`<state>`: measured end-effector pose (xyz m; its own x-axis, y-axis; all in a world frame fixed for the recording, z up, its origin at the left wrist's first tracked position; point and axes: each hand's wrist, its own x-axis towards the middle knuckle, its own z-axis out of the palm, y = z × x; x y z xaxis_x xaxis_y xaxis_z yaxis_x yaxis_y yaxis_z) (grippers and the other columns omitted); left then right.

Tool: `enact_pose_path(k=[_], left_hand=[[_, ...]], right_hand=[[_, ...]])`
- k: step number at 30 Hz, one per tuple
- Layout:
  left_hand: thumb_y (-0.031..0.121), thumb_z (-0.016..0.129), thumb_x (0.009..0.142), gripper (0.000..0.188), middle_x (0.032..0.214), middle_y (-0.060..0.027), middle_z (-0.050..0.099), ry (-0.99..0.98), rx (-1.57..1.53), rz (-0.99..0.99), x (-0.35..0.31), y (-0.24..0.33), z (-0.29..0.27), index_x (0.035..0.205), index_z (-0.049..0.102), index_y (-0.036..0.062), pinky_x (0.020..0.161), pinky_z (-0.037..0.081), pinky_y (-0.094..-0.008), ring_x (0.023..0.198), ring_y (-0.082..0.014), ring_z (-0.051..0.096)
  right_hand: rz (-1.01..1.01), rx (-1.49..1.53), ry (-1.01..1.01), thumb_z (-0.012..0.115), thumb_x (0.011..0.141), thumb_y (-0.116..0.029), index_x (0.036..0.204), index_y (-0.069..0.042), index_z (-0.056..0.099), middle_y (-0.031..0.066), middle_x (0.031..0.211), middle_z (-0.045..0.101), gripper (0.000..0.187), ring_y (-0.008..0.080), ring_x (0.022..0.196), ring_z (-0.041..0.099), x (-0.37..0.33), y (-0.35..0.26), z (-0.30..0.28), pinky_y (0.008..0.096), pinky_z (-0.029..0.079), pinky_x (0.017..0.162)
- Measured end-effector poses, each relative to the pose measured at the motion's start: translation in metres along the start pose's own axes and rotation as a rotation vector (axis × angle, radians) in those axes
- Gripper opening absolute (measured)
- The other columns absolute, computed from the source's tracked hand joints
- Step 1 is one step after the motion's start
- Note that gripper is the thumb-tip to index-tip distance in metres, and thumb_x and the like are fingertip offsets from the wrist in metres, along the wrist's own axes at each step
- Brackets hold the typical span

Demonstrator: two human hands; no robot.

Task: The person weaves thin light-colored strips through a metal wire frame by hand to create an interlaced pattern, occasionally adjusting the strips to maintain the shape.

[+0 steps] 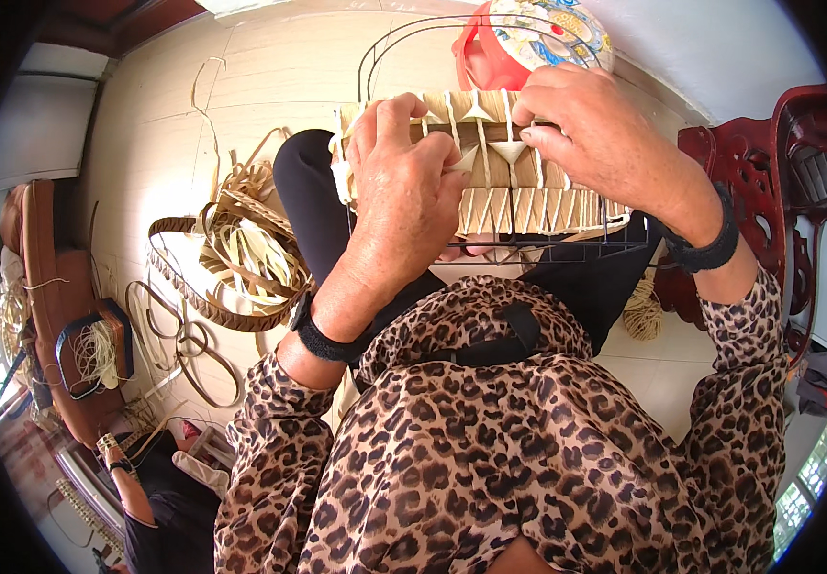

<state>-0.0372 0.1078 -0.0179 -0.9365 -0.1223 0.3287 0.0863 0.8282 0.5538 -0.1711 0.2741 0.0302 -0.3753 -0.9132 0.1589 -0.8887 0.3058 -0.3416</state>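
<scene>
On my lap rests a black wire basket frame point(504, 241) with a woven panel point(495, 172) of flat tan strips bound by cream strips. Cream triangular folds stand out along its middle. My left hand point(404, 182) bends over the panel's left part, fingers curled on its far edge and thumb side by a cream fold. From the far right comes my right hand point(591, 134), thumb and forefinger pinching at the panel's upper right. What lies exactly between the fingertips of either hand is hidden. Both wrists wear black bands.
A red round stool point(495, 62) with a patterned top stands beyond the frame. Coiled braids and loose strips point(251, 249) lie on the floor at left. A carved dark red wooden chair point(729, 158) is at right, near a cord bundle point(643, 311). Another person's arm point(126, 478) shows lower left.
</scene>
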Motion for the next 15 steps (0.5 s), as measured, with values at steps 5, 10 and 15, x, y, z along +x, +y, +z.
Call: enact_pose_path(k=[5, 10, 15], left_hand=[[0.008, 0.071, 0.070, 0.012, 0.118, -0.0151, 0.049, 0.000, 0.002, 0.006, -0.001, 0.002, 0.003, 0.078, 0.062, 0.0044, 0.091, 0.039, -0.0454, 0.111, -0.0344, 0.044], [0.003, 0.068, 0.070, 0.010, 0.116, -0.0151, 0.050, 0.033, -0.019, 0.046, 0.000, 0.007, 0.003, 0.077, 0.061, 0.0033, 0.091, 0.039, -0.0445, 0.109, -0.0345, 0.045], [0.002, 0.069, 0.070, 0.011, 0.113, -0.0157, 0.051, 0.054, -0.040, 0.029, -0.003, 0.010, 0.005, 0.077, 0.060, 0.0017, 0.089, 0.039, -0.0442, 0.106, -0.0342, 0.048]], right_hand=[[-0.060, 0.028, -0.020, 0.056, 0.078, -0.009, 0.078, -0.002, 0.062, 0.0145, 0.081, 0.060, 0.009, 0.0334, 0.080, 0.061, 0.003, -0.007, 0.011, 0.0446, 0.048, 0.074], [-0.115, -0.054, 0.006, 0.057, 0.076, -0.009, 0.077, -0.002, 0.064, 0.0139, 0.078, 0.062, 0.009, 0.0326, 0.077, 0.063, 0.011, -0.001, 0.006, 0.0449, 0.049, 0.073], [-0.048, -0.087, -0.154, 0.059, 0.078, -0.011, 0.085, -0.002, 0.059, 0.0139, 0.084, 0.058, 0.011, 0.0322, 0.084, 0.059, 0.028, 0.006, -0.002, 0.0419, 0.046, 0.074]])
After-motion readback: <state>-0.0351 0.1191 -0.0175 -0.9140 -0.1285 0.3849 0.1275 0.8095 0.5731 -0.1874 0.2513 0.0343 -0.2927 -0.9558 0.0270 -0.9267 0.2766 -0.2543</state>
